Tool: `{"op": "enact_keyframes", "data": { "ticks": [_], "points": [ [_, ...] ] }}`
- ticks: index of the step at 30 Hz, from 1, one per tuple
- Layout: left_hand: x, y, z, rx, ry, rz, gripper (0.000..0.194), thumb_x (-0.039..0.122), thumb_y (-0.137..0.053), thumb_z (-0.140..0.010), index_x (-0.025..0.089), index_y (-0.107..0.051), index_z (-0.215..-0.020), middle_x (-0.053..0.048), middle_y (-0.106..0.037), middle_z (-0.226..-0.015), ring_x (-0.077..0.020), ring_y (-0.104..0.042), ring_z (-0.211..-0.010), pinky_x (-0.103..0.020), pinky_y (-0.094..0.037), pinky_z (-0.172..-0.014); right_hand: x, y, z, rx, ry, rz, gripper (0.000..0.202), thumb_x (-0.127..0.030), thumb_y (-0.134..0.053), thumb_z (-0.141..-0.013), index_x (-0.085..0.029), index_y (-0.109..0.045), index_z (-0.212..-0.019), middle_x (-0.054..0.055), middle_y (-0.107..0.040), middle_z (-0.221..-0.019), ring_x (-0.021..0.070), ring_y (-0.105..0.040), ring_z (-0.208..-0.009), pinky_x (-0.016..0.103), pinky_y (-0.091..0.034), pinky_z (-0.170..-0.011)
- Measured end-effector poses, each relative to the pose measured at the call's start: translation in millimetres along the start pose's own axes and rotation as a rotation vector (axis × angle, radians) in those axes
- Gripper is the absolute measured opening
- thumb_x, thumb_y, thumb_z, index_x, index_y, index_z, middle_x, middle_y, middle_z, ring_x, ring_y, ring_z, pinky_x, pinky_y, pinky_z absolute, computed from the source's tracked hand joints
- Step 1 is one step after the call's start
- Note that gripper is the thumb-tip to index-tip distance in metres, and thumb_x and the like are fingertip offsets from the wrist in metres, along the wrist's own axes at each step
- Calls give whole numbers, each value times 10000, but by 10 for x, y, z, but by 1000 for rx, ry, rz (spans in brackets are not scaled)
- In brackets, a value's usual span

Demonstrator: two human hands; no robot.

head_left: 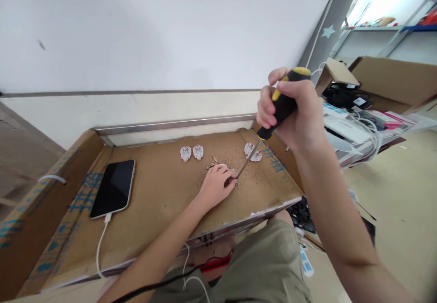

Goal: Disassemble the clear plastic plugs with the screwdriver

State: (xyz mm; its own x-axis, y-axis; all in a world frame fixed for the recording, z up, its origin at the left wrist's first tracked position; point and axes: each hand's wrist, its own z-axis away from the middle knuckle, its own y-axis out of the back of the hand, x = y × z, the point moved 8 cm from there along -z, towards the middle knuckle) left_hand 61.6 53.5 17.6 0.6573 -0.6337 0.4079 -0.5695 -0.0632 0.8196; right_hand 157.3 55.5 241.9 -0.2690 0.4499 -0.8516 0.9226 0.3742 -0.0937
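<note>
1. A screwdriver [283,109] is held aloft at the right of the scene; it has a chunky black handle with yellow patches, a yellow butt end, and a long, thin, plain metal shaft.
2. The right hand [305,116] has its grip closed around that handle, fingers wrapped over it. The tool slants down toward the near left, its tip meeting the fingertips of the left hand.
3. The left hand [216,187] lies low on the worktop [157,193], right of its middle, fingers bent over a pale, whitish part [222,165]. The hand hides most of this part, so I cannot tell whether the left grip is closed on it.
4. Counting the tools: one screwdriver.
5. Counting similar pale, translucent pieces with metal fittings: four in the open. Two [185,153] stand side by side, just apart, toward the far edge; two more [256,156] lie together at the right, partly behind the metal shaft.
6. Just beyond the left fingers is one small brass-coloured strip [214,159]. Dark specks, too many and too tiny to count, are scattered around that hand.
7. The worktop is lined with brown cardboard bearing blue writing at left and right.
8. At the left lies one phone [114,189], its dark screen facing up, with one white cable [100,243] plugged into its near end.
</note>
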Motion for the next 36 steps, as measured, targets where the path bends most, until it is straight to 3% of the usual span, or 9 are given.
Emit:
{"op": "enact_keyframes", "data": {
  "ticks": [3,6,12,16,20,24,26,32,36],
  "points": [
    [-2,-7,2,-1,-3,10,70,242,-552,-835,218,-609,-867,-4,-636,-938,-194,-490,-974,-350,-379,-909,78,-137,-26,-138,-25,-139,402,-524,-573,-738,-205,-330,-704,-97,-313,-429,32,-216,-311,180,-203,-320],
    [-3,-7,4,-4,-4,12,73,245,-548,-837,219,-610,-866,-9,-632,-938,-193,-491,-974,-352,-382,-909,196,-154,-86,-141,-58,-118,541,-711,-546,-636,-198,-394,-716,-70,-402,-525,35,-341,-360,198,-312,-352],
    [-4,13,6,-4,4,15,73,247,-552,-835,222,-616,-860,-11,-635,-937,-192,-490,-982,-355,-377,-920,-46,-69,15,216,182,343,264,-342,-582,-776,-222,-443,-965,-38,-501,-725,53,-504,-534,194,-443,-495],
    [-2,9,-3,-4,5,17,69,246,-554,-836,225,-617,-855,-5,-643,-929,-195,-492,-972,-357,-376,-914,-71,-119,11,148,211,152,184,-259,-511,-795,-237,-332,-829,-96,-390,-516,57,-328,-337,195,-289,-330],
    [-2,11,3,-3,5,18,81,248,-544,-841,225,-619,-861,-10,-639,-923,-196,-491,-978,-354,-384,-904,96,-198,-69,-67,22,72,362,-518,-514,-783,-207,-342,-716,-76,-354,-484,53,-327,-361,221,-336,-400],
    [-6,15,8,-1,3,19,85,246,-540,-841,229,-621,-861,-10,-638,-931,-194,-496,-972,-357,-383,-908,-275,-15,121,325,243,735,289,-466,-578,-764,-184,-510,-764,-2,-489,-690,80,-468,-643,225,-385,-607],
    [-4,14,5,1,-1,19,84,246,-546,-837,230,-624,-861,-9,-641,-926,-195,-497,-970,-359,-381,-905,-451,-77,235,381,331,990,193,-331,-537,-812,-203,-540,-955,-2,-498,-745,84,-461,-698,225,-367,-658],
    [1,19,3,3,1,22,81,244,-548,-840,223,-623,-863,-5,-645,-926,-193,-491,-966,-347,-385,-903,-327,-140,66,-43,186,350,89,-174,-451,-746,-193,-493,-822,-19,-489,-602,108,-491,-525,254,-389,-491],
    [14,25,4,-1,-8,20,88,237,-537,-847,219,-621,-868,-6,-646,-924,-187,-496,-955,-349,-385,-908,-132,-259,-30,-300,-28,69,227,-432,-511,-780,-230,-432,-849,-90,-307,-412,83,-307,-321,231,-295,-357]
  ]
}}
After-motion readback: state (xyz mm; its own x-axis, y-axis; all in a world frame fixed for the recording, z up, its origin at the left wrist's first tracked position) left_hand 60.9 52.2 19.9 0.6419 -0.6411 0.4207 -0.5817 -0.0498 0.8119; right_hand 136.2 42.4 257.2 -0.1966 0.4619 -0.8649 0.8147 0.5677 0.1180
